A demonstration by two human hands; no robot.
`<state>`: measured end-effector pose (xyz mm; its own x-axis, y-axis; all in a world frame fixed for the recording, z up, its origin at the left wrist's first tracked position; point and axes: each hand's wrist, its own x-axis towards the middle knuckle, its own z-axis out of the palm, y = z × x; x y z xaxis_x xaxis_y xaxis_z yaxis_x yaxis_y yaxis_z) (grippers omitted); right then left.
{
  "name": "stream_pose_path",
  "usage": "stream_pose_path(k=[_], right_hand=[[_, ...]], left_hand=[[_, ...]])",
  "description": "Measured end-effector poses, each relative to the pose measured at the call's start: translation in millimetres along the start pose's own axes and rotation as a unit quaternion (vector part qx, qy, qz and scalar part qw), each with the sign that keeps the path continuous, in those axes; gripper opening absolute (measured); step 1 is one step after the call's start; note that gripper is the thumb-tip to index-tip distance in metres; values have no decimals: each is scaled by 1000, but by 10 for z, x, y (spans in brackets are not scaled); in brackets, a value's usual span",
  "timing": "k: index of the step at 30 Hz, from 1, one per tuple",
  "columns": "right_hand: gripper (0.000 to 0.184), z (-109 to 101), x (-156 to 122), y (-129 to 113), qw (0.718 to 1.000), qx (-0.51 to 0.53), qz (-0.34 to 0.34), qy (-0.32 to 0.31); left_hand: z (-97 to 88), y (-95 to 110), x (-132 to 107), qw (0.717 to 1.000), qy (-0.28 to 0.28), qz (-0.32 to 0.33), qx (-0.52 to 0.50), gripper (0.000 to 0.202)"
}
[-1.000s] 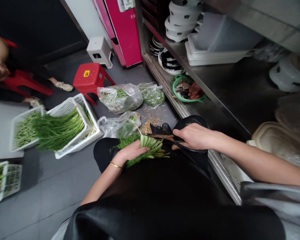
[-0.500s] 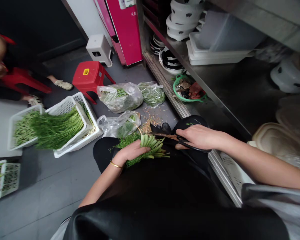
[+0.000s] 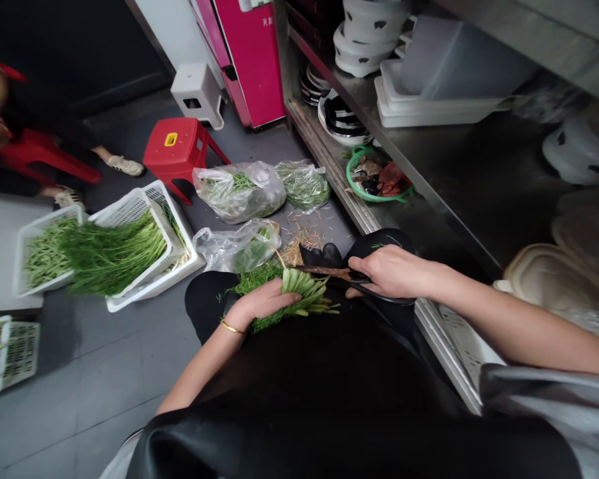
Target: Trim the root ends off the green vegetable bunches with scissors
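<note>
My left hand (image 3: 264,303) is closed around a bunch of green stalks (image 3: 302,293) held over my lap, cut ends pointing right, feathery tops pointing left. My right hand (image 3: 387,273) grips black-handled scissors (image 3: 339,274), whose blades reach left to the stalk ends. A gold bangle sits on my left wrist. Trimmed root bits (image 3: 299,243) lie on the floor just beyond the bunch.
White baskets of greens (image 3: 130,249) stand on the grey floor at left, with plastic bags of greens (image 3: 239,189) ahead. A red stool (image 3: 180,150) and another person's legs (image 3: 80,159) are farther back. A steel shelf (image 3: 429,166) with dishes and a green colander (image 3: 377,179) runs along the right.
Both hands stay almost in place with the bunch and scissors. The view shifts slightly; the other person's hand at far left has moved a little.
</note>
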<state>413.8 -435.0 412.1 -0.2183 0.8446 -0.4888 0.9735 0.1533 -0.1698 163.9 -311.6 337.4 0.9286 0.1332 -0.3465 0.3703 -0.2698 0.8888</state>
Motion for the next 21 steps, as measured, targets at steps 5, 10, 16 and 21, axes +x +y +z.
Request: stream_pose_path(k=[5,10,16,21], right_hand=[[50,-4,-45,7,1000,-7,4,15],[49,1,-74,22,1000,0,10,18],[57,-59,-66,61,1000,23,-5,-5],[57,-97,21,22,999,14,-28,-15]], left_hand=[[11,-69,15,1000,7,-10,11,27],[14,-113,15,1000,8,-1,5,26],[17,-87,20,1000,2,-10,11,28],[28,-49,51,1000,-4,-9,4,28]])
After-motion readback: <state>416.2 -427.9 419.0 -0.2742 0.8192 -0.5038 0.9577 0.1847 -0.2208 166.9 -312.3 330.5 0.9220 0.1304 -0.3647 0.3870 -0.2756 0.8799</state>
